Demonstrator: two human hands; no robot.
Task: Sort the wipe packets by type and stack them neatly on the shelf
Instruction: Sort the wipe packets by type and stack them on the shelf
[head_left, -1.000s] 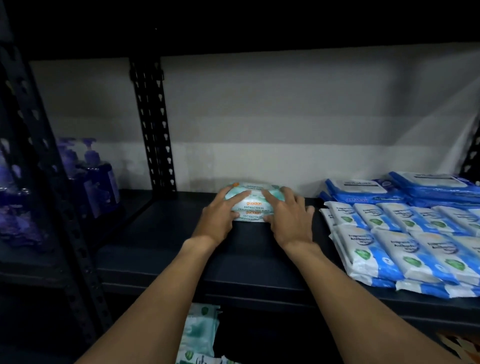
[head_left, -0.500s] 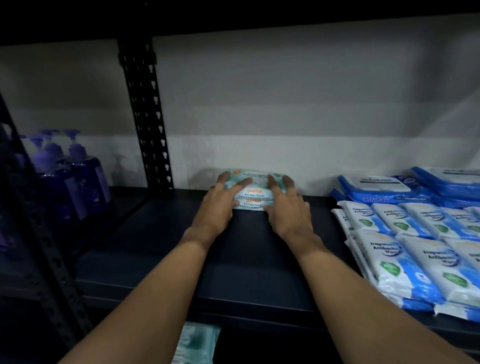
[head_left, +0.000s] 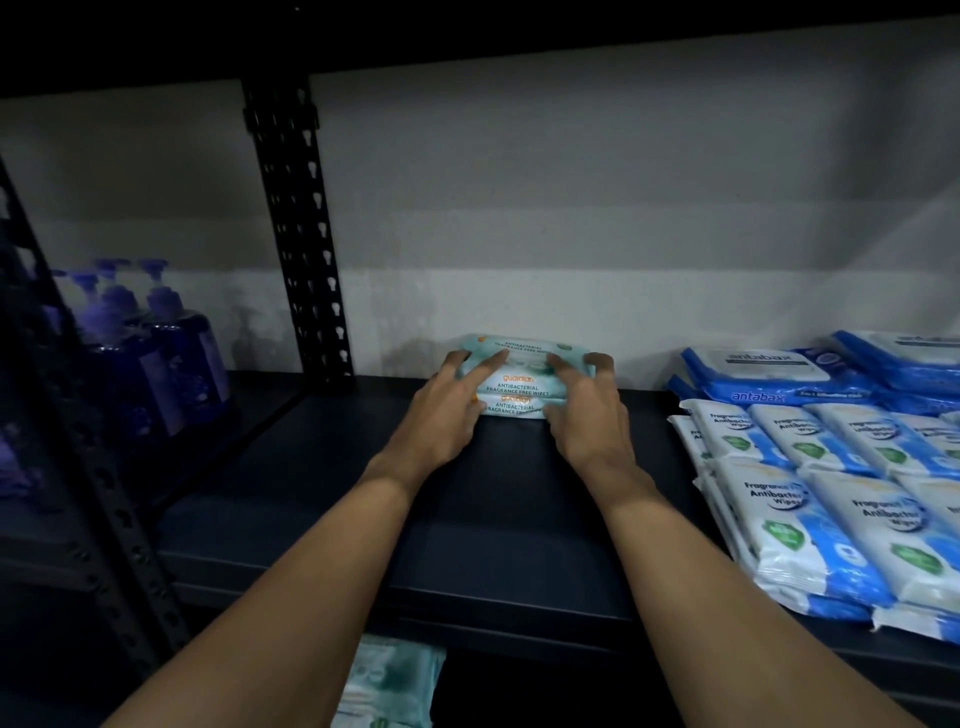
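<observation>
Hardly anything has moved in the last second: both hands stay on the same stack, which sits where it was; only the view has swung a little.

Head view. Between them the left hand (head_left: 441, 418) and right hand (head_left: 587, 421) grip the teal wipe packets (head_left: 519, 387). Left: fingers spread over the top and left end, thumb at the lower front edge. Right: fingers curled over the right end, forefinger on top, thumb low at the front. Two packets show, flat one on the other, pale teal, orange "guardian" and "antibacterial fragrance free wipes" on the front faces, edges roughly flush. Stack rests on the shelf (head_left: 493, 525), just short of the wall (head_left: 571, 208) beyond the fingertips.

Hard to read: fingers cover both ends of the stack; whether a third packet lies in it, cannot tell. Below the forearms, under the shelf edge, the lower teal packets (head_left: 395, 680), dim and cut off by the frame.

Shelf board dark, matte, poorly lit. Right of the right hand, well apart, overlapping rows of blue-and-white packets (head_left: 831, 525); beyond them dark blue antabax packs (head_left: 769, 374), stacked. Left of the left hand, a black perforated upright (head_left: 296, 234); past it, purple pump bottles (head_left: 166, 358) in the next bay. Wall pale, banded grey and white.
</observation>
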